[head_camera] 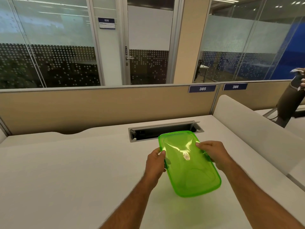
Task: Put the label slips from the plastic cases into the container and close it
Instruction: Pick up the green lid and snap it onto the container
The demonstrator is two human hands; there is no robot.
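Both hands, left (156, 161) and right (212, 153), grasping green lid (189, 164) by its long edges, tilted above bench (74, 162) near cable slot (165, 130). No container or slips visible. Risks: flexing under squeeze, slipping, seating askew.

lid (189, 164) between left hand (155, 164) and right hand (214, 154), above desk (74, 171), cable tray (165, 130) behind

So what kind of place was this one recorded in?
Most likely an open-plan office: a white desk with a cable hatch, partition panels tagged 385 and 386, and a glass-walled room signed 030 behind.
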